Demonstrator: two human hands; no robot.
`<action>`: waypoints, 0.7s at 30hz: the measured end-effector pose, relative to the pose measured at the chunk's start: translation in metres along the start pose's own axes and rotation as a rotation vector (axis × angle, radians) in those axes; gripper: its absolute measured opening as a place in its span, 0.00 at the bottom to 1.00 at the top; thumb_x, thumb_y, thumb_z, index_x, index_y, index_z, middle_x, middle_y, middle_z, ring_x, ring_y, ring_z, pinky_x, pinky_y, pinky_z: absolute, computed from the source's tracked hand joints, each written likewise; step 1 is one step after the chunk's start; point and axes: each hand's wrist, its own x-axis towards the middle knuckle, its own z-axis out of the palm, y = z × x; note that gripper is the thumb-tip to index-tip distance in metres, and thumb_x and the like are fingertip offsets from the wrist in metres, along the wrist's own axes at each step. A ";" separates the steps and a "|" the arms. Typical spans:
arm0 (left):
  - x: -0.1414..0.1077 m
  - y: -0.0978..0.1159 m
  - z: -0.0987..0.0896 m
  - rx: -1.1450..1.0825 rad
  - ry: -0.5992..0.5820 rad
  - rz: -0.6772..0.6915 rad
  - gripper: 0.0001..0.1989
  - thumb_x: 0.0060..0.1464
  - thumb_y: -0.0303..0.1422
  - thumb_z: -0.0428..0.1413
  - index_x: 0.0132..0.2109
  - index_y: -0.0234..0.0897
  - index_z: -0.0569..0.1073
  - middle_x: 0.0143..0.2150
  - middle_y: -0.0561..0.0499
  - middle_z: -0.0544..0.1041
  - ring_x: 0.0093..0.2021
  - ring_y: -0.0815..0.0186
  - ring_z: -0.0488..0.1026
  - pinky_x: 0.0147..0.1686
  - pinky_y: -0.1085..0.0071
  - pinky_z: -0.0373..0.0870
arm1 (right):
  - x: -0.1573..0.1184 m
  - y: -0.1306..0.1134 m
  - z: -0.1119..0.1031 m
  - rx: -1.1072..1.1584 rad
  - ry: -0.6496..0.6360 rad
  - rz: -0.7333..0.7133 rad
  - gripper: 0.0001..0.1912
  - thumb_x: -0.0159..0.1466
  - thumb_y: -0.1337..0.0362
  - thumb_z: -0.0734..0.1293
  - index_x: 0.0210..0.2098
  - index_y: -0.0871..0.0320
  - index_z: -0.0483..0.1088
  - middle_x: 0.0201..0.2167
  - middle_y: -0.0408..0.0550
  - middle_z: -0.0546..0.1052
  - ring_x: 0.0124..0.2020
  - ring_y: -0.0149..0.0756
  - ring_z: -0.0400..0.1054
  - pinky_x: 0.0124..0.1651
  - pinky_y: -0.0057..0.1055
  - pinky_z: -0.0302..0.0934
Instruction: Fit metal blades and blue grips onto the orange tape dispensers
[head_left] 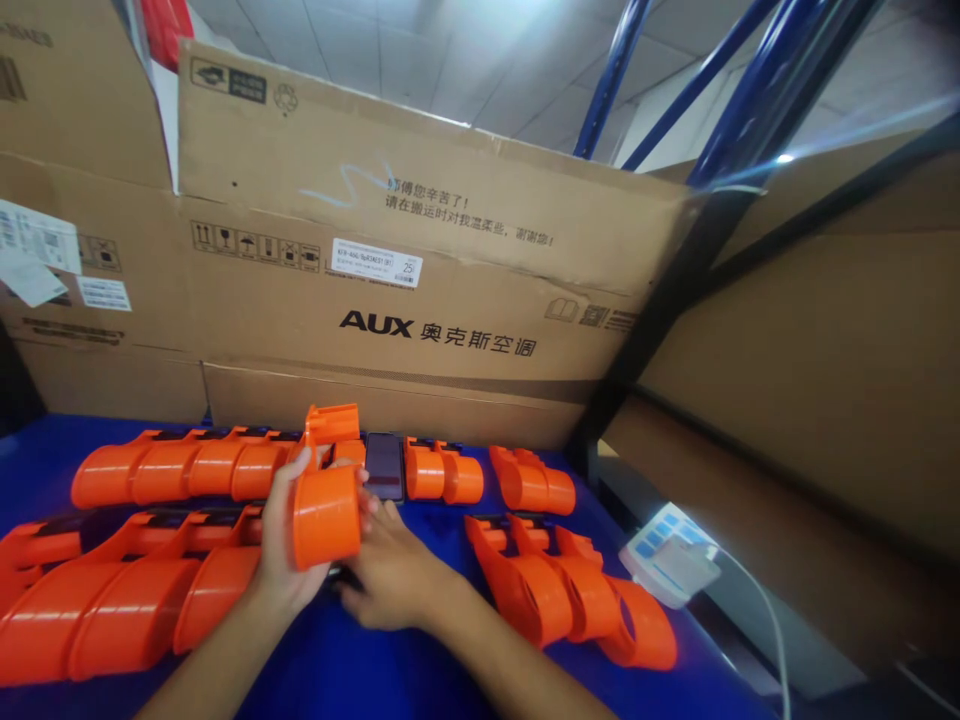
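My left hand is wrapped round an orange plastic piece, which has a broad round band and a bracket sticking up at its top. The thumb lies along its left side, and fingertips show at its right edge. My right hand is close against the lower right of this piece, its fingers curled. A small dark thing shows by those fingers, partly hidden, and I cannot make out what it is. Similar orange pieces stand in rows to the left, and more orange pieces lie to the right.
A blue tabletop carries the rows. A dark phone lies at the back between orange pieces. Behind stands a large cardboard box. A blue-and-white box with a white cable is at the right edge, beside a rack post.
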 end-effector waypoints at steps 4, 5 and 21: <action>0.001 -0.001 -0.001 0.023 0.003 0.006 0.15 0.61 0.44 0.55 0.46 0.36 0.75 0.33 0.46 0.82 0.31 0.57 0.83 0.27 0.66 0.82 | -0.005 0.002 0.000 -0.007 -0.027 -0.011 0.10 0.64 0.63 0.70 0.45 0.53 0.78 0.60 0.54 0.68 0.62 0.56 0.53 0.59 0.52 0.53; 0.001 -0.001 -0.001 0.028 0.007 0.006 0.15 0.62 0.43 0.55 0.46 0.36 0.75 0.32 0.47 0.81 0.30 0.57 0.83 0.26 0.66 0.82 | -0.008 0.002 -0.002 -0.008 -0.034 -0.012 0.08 0.64 0.63 0.70 0.43 0.53 0.79 0.58 0.53 0.69 0.61 0.55 0.54 0.59 0.51 0.53; 0.001 -0.006 0.000 0.047 0.035 -0.097 0.17 0.60 0.44 0.58 0.45 0.32 0.76 0.31 0.45 0.81 0.29 0.56 0.82 0.26 0.64 0.82 | -0.035 0.014 -0.019 0.016 -0.063 0.102 0.14 0.63 0.61 0.72 0.48 0.54 0.75 0.54 0.54 0.66 0.57 0.52 0.56 0.59 0.49 0.52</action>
